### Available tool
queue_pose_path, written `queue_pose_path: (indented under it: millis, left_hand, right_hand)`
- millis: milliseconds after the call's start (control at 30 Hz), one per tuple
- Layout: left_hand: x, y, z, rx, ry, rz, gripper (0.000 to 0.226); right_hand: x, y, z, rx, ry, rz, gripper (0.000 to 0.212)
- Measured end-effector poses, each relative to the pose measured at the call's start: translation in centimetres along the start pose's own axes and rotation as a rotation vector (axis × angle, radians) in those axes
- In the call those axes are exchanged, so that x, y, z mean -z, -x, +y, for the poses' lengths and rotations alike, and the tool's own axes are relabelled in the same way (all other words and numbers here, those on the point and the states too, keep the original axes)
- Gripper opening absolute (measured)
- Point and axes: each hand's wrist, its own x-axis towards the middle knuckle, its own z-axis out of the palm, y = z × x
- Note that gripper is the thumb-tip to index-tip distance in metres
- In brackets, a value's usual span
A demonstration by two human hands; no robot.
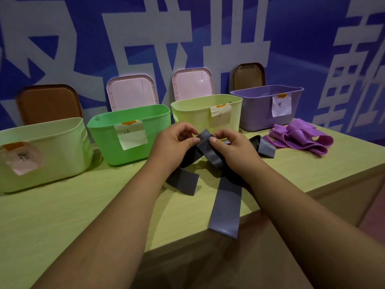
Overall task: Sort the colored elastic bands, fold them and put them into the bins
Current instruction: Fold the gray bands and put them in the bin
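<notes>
Found just above the bench (62,205), in front of the yellow bin (193,113): one grey band (226,195), pinched at a doubled-over fold by both hands. Judged light, thin and limp, with no stiffness to keep a crease unaided; probably stretchy and slightly tacky rather than slippery. Not fragile. Loose parts noted: one long tail down across the bench and over its near edge, and one short flap flat beneath the left wrist. Also a further grey loop lying to the right, toward the purple bands (300,138); same band or a second one, cannot tell.

Best taken at the fold itself, across the full width, with a second hold further along to draw in the hanging tail. Held by one edge only, liable to twist and fall open.

Left grip (177,140): closed on the band, thumb on top of the fold, fingers curled behind. Right grip (231,144): likewise pinching the band, thumb close beside the left thumb. Forearms stretched forward and converging, wrists low over the bench.

Purple bands heaped loose and unfolded on the bench, just before the purple bin (256,113). Also in the row: a green bin (129,157) and a pale bin (41,163), each with a paper label (131,135); lids (132,92) propped behind. Bin contents not visible. Fold judged part done — tail not yet gathered.
</notes>
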Motion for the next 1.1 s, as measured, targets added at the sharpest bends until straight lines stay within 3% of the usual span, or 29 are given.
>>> queue_pose_path:
  millis: [233,533,800,1100]
  left_hand:
    - [-0.2,0.0,-0.6,0.021,-0.007,-0.088,0.026]
    - [0.1,0.0,-0.3,0.159,-0.014,-0.090,0.009]
    - [0.7,0.2,-0.5,0.250,-0.043,-0.123,0.021]
    - [-0.3,0.4,-0.4,0.229,-0.137,-0.085,0.022]
  right_hand:
    - [0.0,0.0,0.0,0.046,0.029,0.018,0.012]
    - [-0.1,0.0,0.0,0.050,0.060,0.047,0.011]
    - [-0.2,-0.1,0.2,-0.003,0.077,0.071,0.013]
    - [-0.2,-0.3,0.4,-0.009,0.094,0.055,0.014]
